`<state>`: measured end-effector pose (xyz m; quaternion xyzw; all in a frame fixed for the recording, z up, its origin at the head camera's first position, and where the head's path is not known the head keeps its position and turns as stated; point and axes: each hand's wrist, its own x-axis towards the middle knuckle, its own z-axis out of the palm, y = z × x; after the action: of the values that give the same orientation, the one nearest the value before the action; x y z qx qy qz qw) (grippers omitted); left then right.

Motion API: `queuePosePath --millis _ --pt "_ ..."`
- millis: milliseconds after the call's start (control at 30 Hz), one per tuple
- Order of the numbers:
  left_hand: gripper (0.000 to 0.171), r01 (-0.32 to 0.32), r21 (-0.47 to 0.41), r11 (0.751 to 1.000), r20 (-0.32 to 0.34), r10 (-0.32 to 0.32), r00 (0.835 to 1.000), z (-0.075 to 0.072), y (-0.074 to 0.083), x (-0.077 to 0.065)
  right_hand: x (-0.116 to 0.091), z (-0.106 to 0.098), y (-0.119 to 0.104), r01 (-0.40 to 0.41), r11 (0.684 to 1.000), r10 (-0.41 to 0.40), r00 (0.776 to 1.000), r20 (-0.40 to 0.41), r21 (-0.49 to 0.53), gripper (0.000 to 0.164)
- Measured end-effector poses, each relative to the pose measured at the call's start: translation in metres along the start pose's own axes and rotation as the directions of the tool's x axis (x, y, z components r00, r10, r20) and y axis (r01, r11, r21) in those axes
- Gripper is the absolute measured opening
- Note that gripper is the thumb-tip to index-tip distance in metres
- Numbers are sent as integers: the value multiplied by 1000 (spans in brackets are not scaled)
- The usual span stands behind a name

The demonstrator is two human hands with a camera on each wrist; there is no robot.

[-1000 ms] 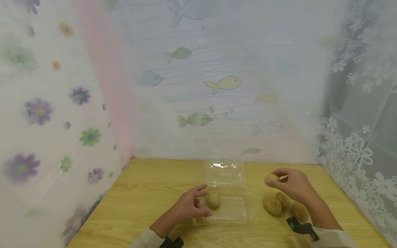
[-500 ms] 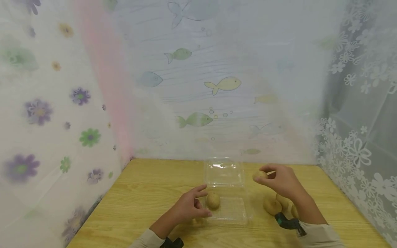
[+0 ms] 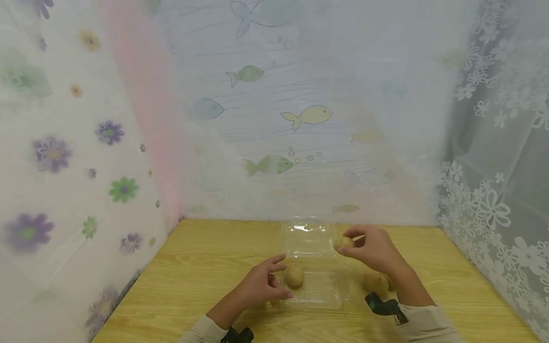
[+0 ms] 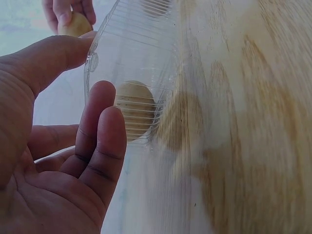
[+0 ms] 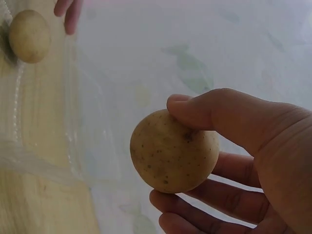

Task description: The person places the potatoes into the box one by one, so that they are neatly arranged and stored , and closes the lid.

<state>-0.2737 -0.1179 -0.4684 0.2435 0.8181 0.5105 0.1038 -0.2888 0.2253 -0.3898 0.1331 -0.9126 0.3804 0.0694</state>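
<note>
My right hand (image 3: pixel 374 250) pinches a round tan potato (image 5: pixel 173 151) between thumb and fingers, held up off the table near the right side of the raised lid. A clear plastic clamshell container (image 3: pixel 321 293) sits unfolded on the table, its lid (image 3: pixel 309 238) standing behind. Inside the base, at its left end, rests another potato (image 3: pixel 294 277). Against that end lies my left hand (image 3: pixel 262 286), thumb and forefinger spread apart; in the left wrist view its thumb touches the clear rim (image 4: pixel 92 61), and other fingers bend loosely beside the wall.
Right of the container, loose potatoes (image 3: pixel 374 284) lie on the wooden table (image 3: pixel 206 267), partly hidden by my right wrist and its black camera mount (image 3: pixel 379 305). A fish-printed curtain (image 3: pixel 257 119) hangs behind; patterned sheets (image 3: pixel 77 190) close both sides.
My right hand has moved left with its potato, from above the loose potatoes to beside the lid. The left hand and the container stay where they were.
</note>
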Motion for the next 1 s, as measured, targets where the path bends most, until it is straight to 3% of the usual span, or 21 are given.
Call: queuePosePath --millis 367,1000 --pt "95 -2 3 1000 3 2 1000 0 -5 1 3 20 -7 16 997 -19 999 44 70 44" --pt "96 -4 -4 1000 0 4 1000 -1 -5 1 4 43 -18 22 997 -28 997 78 72 40"
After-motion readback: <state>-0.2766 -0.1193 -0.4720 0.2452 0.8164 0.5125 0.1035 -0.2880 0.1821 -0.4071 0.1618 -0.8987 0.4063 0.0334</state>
